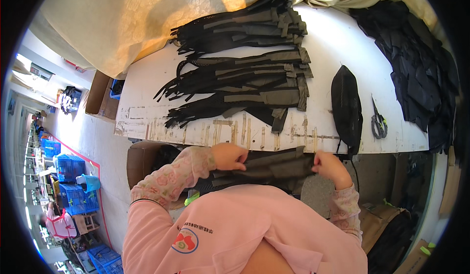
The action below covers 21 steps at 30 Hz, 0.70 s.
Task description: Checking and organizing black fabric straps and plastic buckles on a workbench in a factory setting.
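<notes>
A black fabric piece [281, 165] is stretched between my two hands, just off the near edge of the white table [325, 34]. My left hand [229, 156] pinches its left end, and my right hand [333, 167] grips its right end. More black fabric lies below it, partly hidden by my chest. Across the table, beyond my hands, lie several overlapping bundles of black fabric strips [254, 71] with loose strap ends toward the left. Right of them is a long dark pouch-like cloth piece [346, 107], above my right hand.
Dark-handled scissors [378, 123] lie at the table's right. A heap of black fabric [416, 63] hangs over the right edge. A cardboard box [147, 164] stands under the table at left. Blue crates [73, 195] line the floor farther left, and a beige curtain [107, 24] hangs behind.
</notes>
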Available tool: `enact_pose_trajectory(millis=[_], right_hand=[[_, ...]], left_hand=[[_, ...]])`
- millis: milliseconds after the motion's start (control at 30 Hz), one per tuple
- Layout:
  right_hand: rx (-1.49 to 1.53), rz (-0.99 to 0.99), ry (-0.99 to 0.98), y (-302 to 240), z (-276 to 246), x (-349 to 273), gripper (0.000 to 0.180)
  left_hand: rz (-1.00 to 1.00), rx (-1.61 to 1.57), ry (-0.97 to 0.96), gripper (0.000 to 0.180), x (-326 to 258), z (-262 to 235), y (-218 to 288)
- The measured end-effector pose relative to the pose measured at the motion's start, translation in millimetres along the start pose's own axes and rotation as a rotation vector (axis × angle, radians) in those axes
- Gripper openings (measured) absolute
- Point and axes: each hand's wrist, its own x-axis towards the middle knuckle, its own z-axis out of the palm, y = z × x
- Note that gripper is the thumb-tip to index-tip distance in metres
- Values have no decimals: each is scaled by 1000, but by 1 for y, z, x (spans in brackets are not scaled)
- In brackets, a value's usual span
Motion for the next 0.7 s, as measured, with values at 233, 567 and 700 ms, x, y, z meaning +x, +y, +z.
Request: enact_pose_trajectory(millis=[233,567,700], right_hand=[[-79,-64,450,-50,-29,73,35],[213,-188,549,-50,-2,148,24],[380,-445,449,-99,-3,78,15]], left_hand=[[-90,101,-42,19,8,57,-19],[315,-90,691,21,28,-16,8],[524,118,1357,24,44,-67,44]])
